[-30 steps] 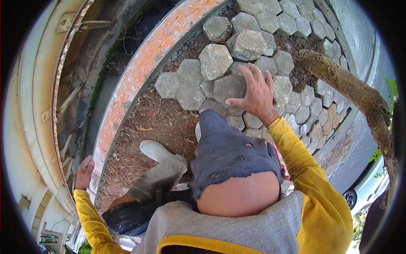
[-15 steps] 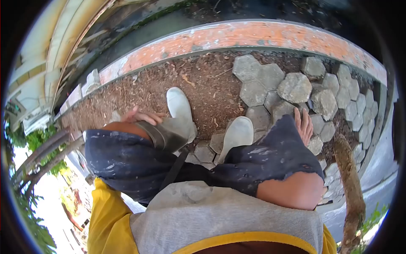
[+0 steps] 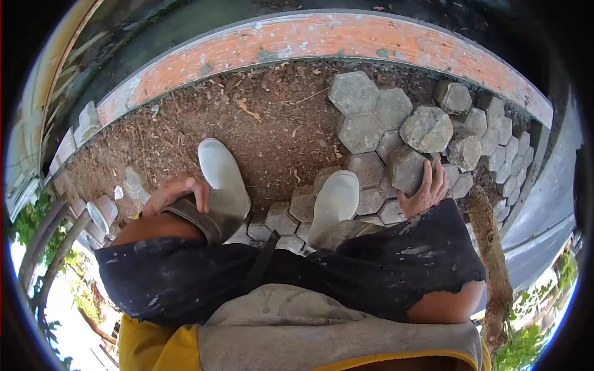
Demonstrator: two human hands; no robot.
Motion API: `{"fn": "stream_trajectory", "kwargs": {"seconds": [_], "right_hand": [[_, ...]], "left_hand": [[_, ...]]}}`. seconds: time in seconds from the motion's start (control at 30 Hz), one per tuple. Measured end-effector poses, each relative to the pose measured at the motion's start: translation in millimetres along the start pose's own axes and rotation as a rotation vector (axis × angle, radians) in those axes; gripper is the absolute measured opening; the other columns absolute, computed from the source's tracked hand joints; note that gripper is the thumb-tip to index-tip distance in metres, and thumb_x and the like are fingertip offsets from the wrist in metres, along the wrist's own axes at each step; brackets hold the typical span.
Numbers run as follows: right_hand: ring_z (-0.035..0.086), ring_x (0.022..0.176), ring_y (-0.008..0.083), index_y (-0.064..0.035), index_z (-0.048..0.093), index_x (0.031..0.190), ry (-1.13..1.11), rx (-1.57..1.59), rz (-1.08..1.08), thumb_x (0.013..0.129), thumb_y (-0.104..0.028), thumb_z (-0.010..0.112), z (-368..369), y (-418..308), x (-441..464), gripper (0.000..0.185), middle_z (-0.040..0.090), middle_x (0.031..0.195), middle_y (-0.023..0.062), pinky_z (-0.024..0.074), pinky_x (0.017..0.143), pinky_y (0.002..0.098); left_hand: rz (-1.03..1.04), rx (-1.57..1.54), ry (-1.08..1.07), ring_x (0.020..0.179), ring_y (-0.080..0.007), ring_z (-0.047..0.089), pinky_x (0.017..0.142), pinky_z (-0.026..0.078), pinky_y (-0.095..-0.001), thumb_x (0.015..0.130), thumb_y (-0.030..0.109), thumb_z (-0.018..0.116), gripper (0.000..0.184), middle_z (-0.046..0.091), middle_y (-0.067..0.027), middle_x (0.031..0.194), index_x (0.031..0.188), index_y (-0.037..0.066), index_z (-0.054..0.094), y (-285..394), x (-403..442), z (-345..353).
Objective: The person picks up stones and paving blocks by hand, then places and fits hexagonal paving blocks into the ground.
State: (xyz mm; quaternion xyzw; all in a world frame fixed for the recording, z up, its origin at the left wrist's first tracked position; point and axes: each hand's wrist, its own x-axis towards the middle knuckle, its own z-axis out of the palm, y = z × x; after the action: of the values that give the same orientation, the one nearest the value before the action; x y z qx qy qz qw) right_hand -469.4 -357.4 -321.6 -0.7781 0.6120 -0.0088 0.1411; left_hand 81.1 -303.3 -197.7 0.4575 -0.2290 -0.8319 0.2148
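Note:
My right hand has its fingers and thumb around the near edge of a grey hexagonal paving block, which sits tilted on the other blocks. A rough, broken-faced block lies just beyond it. On the left, my left hand hangs loosely bent over the top of my boot, holding nothing, its fingers partly hidden. My two pale rubber boots, the left boot on bare soil and the right boot at the edge of the laid blocks, stand apart.
A painted orange curb runs across the far side, with dark water behind it. Hexagonal pavers cover the right of the brown soil. A tree trunk rises at the near right; a pale stone piece lies left.
My right hand has moved from beside my knee onto the paving block. My left hand has bent its fingers downward. The view has shifted, with my legs lower in it.

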Motion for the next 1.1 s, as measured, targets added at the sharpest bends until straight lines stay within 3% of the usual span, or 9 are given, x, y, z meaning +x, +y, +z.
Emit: {"fn": "stream_trajectory", "kwargs": {"seconds": [0.07, 0.2, 0.3, 0.47, 0.6, 0.83, 0.97, 1.07, 1.1], "right_hand": [[0.031, 0.142, 0.0437, -0.0186, 0.039, 0.150, 0.002, 0.007, 0.054, 0.048, -0.029, 0.092, 4, 1, -2, 0.115, 0.033, 0.154, 0.0202, 0.0249, 0.116, 0.0586], [0.030, 0.143, 0.0418, -0.0212, 0.040, 0.149, -0.041, 0.057, 0.109, 0.045, -0.022, 0.093, -3, -5, 1, 0.117, 0.032, 0.155, 0.0184, 0.0264, 0.116, 0.0560], [0.031, 0.143, 0.0415, -0.0226, 0.042, 0.148, -0.057, 0.085, 0.158, 0.044, -0.019, 0.094, -4, -8, 2, 0.116, 0.031, 0.156, 0.0174, 0.0274, 0.117, 0.0539], [0.031, 0.144, 0.0393, -0.0261, 0.044, 0.147, -0.050, 0.106, 0.226, 0.044, -0.017, 0.094, -10, -12, 5, 0.115, 0.031, 0.157, 0.0154, 0.0269, 0.118, 0.0520], [0.030, 0.147, 0.0338, -0.0278, 0.044, 0.147, -0.141, 0.010, 0.306, 0.046, -0.016, 0.095, -18, -20, 6, 0.114, 0.031, 0.157, 0.0142, 0.0261, 0.120, 0.0522], [0.032, 0.143, 0.0408, -0.0275, 0.042, 0.149, -0.120, 0.155, 0.266, 0.052, -0.009, 0.088, -11, -9, 1, 0.109, 0.033, 0.153, 0.0193, 0.0316, 0.114, 0.0546], [0.033, 0.143, 0.0407, -0.0285, 0.043, 0.148, -0.126, 0.161, 0.225, 0.052, -0.013, 0.089, -22, -23, -10, 0.108, 0.034, 0.153, 0.0179, 0.0314, 0.113, 0.0572], [0.042, 0.137, 0.0426, -0.0205, 0.051, 0.141, -0.137, 0.080, 0.107, 0.056, -0.013, 0.082, -45, -47, -4, 0.091, 0.045, 0.146, 0.0185, 0.0359, 0.109, 0.0538], [0.043, 0.137, 0.0417, -0.0211, 0.053, 0.139, -0.145, 0.107, 0.012, 0.054, -0.013, 0.082, -51, -56, 2, 0.090, 0.046, 0.146, 0.0168, 0.0360, 0.108, 0.0538]], "left_hand": [[-0.062, 0.016, -0.095, 0.092, -0.0268, 0.059, 0.095, 0.041, -0.0384, 0.104, 0.038, 0.038, 0.054, 0.064, -0.0135, 0.085, 0.089, -0.004, 0.069, -4, 9, -12], [-0.281, 0.138, 0.032, 0.096, -0.0244, 0.061, 0.093, 0.044, -0.0364, 0.105, 0.040, 0.044, 0.052, 0.066, -0.0127, 0.097, 0.098, -0.004, 0.069, 2, 4, -30], [-0.525, 0.442, -0.135, 0.106, -0.0187, 0.063, 0.097, 0.047, -0.0340, 0.099, 0.018, 0.062, 0.022, 0.068, -0.0094, 0.108, 0.110, 0.000, 0.068, 35, 12, -41], [-0.448, 0.755, -0.265, 0.104, -0.0227, 0.064, 0.094, 0.050, -0.0373, 0.098, 0.022, 0.062, 0.026, 0.067, -0.0103, 0.106, 0.115, 0.003, 0.066, 70, 76, -44], [-0.203, 1.147, -0.252, 0.101, -0.0295, 0.067, 0.089, 0.052, -0.0409, 0.096, 0.032, 0.063, 0.034, 0.065, -0.0147, 0.114, 0.112, 0.003, 0.065, 71, 153, 17], [0.110, 1.007, -0.136, 0.100, -0.0280, 0.068, 0.089, 0.053, -0.0386, 0.093, 0.027, 0.064, 0.036, 0.068, -0.0166, 0.109, 0.116, 0.000, 0.063, -5, 241, 98], [0.059, 0.796, -0.090, 0.103, -0.0258, 0.068, 0.091, 0.053, -0.0363, 0.095, 0.030, 0.065, 0.044, 0.068, -0.0173, 0.112, 0.123, -0.003, 0.060, -25, 236, 123], [-0.002, 0.532, -0.024, 0.106, -0.0245, 0.066, 0.092, 0.052, -0.0357, 0.096, 0.035, 0.066, 0.052, 0.067, -0.0157, 0.115, 0.129, -0.003, 0.055, -31, 223, 120], [-0.063, 0.485, -0.030, 0.121, -0.0265, 0.059, 0.101, 0.047, -0.0379, 0.095, 0.042, 0.067, 0.068, 0.060, -0.0191, 0.129, 0.141, -0.003, 0.044, -27, 219, 117]]}}
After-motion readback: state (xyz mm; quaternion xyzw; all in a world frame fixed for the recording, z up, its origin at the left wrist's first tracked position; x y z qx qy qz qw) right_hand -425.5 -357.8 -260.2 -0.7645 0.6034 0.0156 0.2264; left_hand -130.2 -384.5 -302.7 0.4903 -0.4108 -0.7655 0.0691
